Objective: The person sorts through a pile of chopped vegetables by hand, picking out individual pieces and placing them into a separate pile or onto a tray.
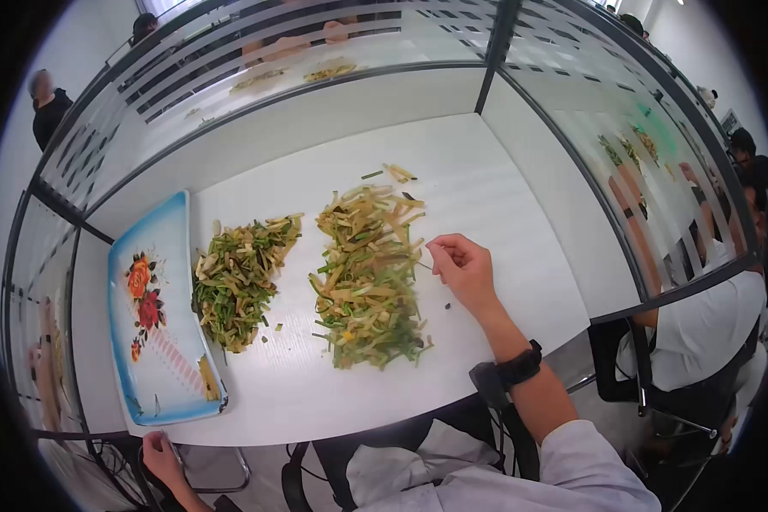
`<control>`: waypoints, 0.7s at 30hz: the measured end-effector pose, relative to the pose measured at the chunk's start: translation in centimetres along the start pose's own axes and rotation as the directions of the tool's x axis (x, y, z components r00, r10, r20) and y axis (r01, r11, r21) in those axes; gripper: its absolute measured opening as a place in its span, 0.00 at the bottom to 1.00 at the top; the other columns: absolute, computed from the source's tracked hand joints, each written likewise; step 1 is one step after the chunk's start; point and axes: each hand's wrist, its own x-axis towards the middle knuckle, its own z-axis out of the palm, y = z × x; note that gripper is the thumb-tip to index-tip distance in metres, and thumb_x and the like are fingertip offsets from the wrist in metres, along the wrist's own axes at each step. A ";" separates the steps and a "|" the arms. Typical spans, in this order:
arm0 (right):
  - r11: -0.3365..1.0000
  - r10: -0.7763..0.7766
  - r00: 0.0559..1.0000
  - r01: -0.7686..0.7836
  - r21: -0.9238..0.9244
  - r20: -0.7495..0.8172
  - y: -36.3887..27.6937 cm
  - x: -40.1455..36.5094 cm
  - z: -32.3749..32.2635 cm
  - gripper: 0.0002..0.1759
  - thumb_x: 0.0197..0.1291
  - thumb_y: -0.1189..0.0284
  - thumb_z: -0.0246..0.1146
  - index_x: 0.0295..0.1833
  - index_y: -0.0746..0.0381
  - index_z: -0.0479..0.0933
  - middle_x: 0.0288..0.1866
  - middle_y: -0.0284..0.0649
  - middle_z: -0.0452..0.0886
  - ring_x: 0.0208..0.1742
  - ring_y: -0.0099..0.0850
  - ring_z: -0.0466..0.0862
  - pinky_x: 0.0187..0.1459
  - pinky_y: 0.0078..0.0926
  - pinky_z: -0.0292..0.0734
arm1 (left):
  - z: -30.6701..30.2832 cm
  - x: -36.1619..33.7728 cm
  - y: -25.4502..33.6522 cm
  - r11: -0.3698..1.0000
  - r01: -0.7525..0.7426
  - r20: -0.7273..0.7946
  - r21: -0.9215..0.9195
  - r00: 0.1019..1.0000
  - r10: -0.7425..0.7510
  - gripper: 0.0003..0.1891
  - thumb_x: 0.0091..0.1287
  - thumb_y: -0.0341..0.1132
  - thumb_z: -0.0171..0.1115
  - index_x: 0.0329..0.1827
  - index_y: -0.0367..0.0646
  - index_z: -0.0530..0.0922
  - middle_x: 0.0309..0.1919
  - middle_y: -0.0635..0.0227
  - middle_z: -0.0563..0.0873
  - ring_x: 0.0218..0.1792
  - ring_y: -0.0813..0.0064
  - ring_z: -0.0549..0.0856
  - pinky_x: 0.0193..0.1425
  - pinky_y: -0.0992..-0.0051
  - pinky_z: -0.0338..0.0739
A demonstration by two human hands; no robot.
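My right hand is closed in a pinch at the right edge of a long pile of cut yellow and green vegetable strips. Something thin shows at its fingertips, too small to name. A second, greener pile of cut pieces lies to the left. Beside that pile is a white tray with a blue rim and printed flowers; a few yellowish pieces lie in its near right corner. My left hand is low at the table's front edge, below the tray, its fingers mostly hidden.
White partitions with striped glass tops enclose the white table at the back and sides. A few loose strips lie beyond the long pile. Other people sit behind the glass, and a person in white sits at the right.
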 end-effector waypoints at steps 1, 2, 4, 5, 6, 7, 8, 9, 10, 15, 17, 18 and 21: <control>1.000 -0.010 1.000 0.010 -0.004 -0.001 0.1 0.1 0.3 0.08 0.66 0.72 0.67 0.43 0.67 0.83 0.25 0.33 0.83 0.26 0.15 0.81 0.27 0.13 0.71 | -0.2 0.4 0.6 0.997 -0.006 0.033 0.072 0.999 0.003 0.07 0.62 0.25 0.64 0.42 0.38 0.77 0.28 0.59 0.84 0.31 0.64 0.85 0.39 0.67 0.78; 1.000 -0.017 1.000 0.017 -0.009 -0.003 0.2 0.1 0.5 0.08 0.66 0.72 0.67 0.43 0.67 0.83 0.25 0.32 0.83 0.25 0.15 0.80 0.26 0.13 0.71 | -0.4 0.8 1.0 0.990 -0.013 0.068 0.144 0.998 0.003 0.05 0.62 0.24 0.62 0.39 0.37 0.76 0.26 0.59 0.82 0.30 0.66 0.84 0.39 0.68 0.78; 0.998 -0.029 1.000 0.029 -0.050 0.002 -0.3 -0.2 -0.6 0.08 0.66 0.72 0.67 0.42 0.68 0.82 0.25 0.32 0.83 0.26 0.15 0.80 0.26 0.14 0.71 | -0.3 -0.3 1.7 0.995 -0.055 0.058 0.085 0.997 0.050 0.05 0.61 0.24 0.63 0.38 0.37 0.76 0.26 0.59 0.82 0.29 0.66 0.83 0.38 0.68 0.77; 0.997 -0.041 0.999 0.041 -0.066 0.002 -0.2 -0.2 -0.4 0.08 0.66 0.72 0.67 0.42 0.68 0.82 0.25 0.32 0.83 0.26 0.15 0.80 0.26 0.14 0.71 | -0.8 0.1 1.6 0.993 -0.109 0.028 0.042 0.994 0.108 0.06 0.61 0.23 0.63 0.38 0.37 0.75 0.26 0.58 0.81 0.28 0.66 0.83 0.38 0.68 0.77; 0.998 -0.033 0.999 0.034 -0.062 0.016 0.0 -0.2 -0.4 0.08 0.66 0.72 0.67 0.43 0.68 0.82 0.25 0.31 0.83 0.26 0.15 0.80 0.27 0.14 0.71 | -1.4 0.6 1.1 0.998 -0.056 -0.028 -0.008 0.998 0.056 0.05 0.62 0.23 0.63 0.38 0.36 0.75 0.25 0.61 0.81 0.29 0.69 0.82 0.38 0.70 0.77; 0.997 -0.033 0.999 0.034 -0.069 0.014 -0.1 -0.2 -0.6 0.08 0.66 0.72 0.67 0.43 0.68 0.82 0.25 0.31 0.83 0.26 0.15 0.80 0.27 0.14 0.71 | -1.7 1.0 1.0 0.992 -0.071 -0.079 -0.105 0.995 0.062 0.04 0.65 0.24 0.63 0.38 0.35 0.75 0.28 0.64 0.81 0.31 0.73 0.82 0.39 0.71 0.77; 0.997 -0.038 0.999 0.039 -0.060 0.009 -0.2 -0.2 -0.7 0.08 0.66 0.72 0.67 0.43 0.68 0.83 0.25 0.32 0.83 0.26 0.15 0.80 0.27 0.14 0.71 | -1.9 1.5 1.0 0.989 -0.079 -0.139 -0.126 0.988 0.062 0.04 0.67 0.25 0.63 0.39 0.35 0.75 0.29 0.64 0.81 0.32 0.75 0.82 0.40 0.72 0.77; 0.998 -0.043 0.999 0.043 -0.044 0.009 -0.2 -0.2 -0.4 0.08 0.66 0.72 0.67 0.42 0.68 0.83 0.25 0.32 0.83 0.26 0.14 0.80 0.27 0.14 0.71 | -2.3 2.2 1.3 0.986 -0.087 -0.204 -0.140 0.977 0.057 0.04 0.69 0.26 0.63 0.40 0.34 0.76 0.31 0.65 0.82 0.34 0.76 0.82 0.41 0.73 0.78; 0.999 -0.030 1.000 0.030 -0.044 0.005 -0.1 -0.1 -0.2 0.08 0.66 0.73 0.67 0.42 0.68 0.83 0.25 0.32 0.83 0.26 0.14 0.80 0.27 0.13 0.71 | -1.7 3.8 -0.4 0.969 -0.156 -0.200 -0.189 0.973 0.118 0.05 0.69 0.26 0.63 0.42 0.34 0.76 0.33 0.64 0.83 0.34 0.76 0.82 0.41 0.73 0.78; 0.995 -0.001 1.000 0.002 -0.101 0.005 -0.3 -0.1 -0.1 0.07 0.65 0.74 0.67 0.43 0.68 0.83 0.26 0.32 0.83 0.25 0.14 0.79 0.26 0.11 0.70 | -1.1 8.2 0.3 0.968 -0.238 -0.015 -0.078 0.971 0.238 0.06 0.61 0.25 0.67 0.39 0.36 0.80 0.30 0.63 0.85 0.30 0.72 0.82 0.40 0.71 0.77; 0.999 0.005 1.000 -0.005 -0.050 -0.001 0.2 0.0 -0.2 0.07 0.65 0.74 0.67 0.43 0.67 0.83 0.26 0.32 0.83 0.26 0.14 0.80 0.26 0.11 0.70 | -1.0 8.5 1.8 0.975 -0.213 0.003 -0.060 0.977 0.214 0.07 0.58 0.24 0.68 0.37 0.37 0.80 0.28 0.64 0.84 0.28 0.72 0.81 0.38 0.71 0.77; 0.999 0.007 1.000 -0.007 -0.051 -0.001 0.2 0.0 -0.3 0.07 0.65 0.74 0.67 0.43 0.67 0.83 0.26 0.32 0.83 0.26 0.14 0.80 0.26 0.11 0.70 | -0.9 8.6 2.6 0.982 -0.187 0.028 -0.033 0.982 0.188 0.08 0.54 0.23 0.69 0.35 0.38 0.80 0.26 0.65 0.84 0.26 0.71 0.80 0.36 0.71 0.76; 0.998 0.011 1.000 -0.011 -0.060 0.002 -0.1 -0.1 -0.2 0.07 0.65 0.74 0.67 0.43 0.67 0.83 0.26 0.32 0.83 0.26 0.14 0.80 0.27 0.11 0.70 | -0.3 9.0 3.2 0.971 -0.236 0.021 -0.032 0.971 0.237 0.10 0.50 0.22 0.71 0.33 0.38 0.79 0.25 0.65 0.83 0.24 0.70 0.79 0.34 0.71 0.75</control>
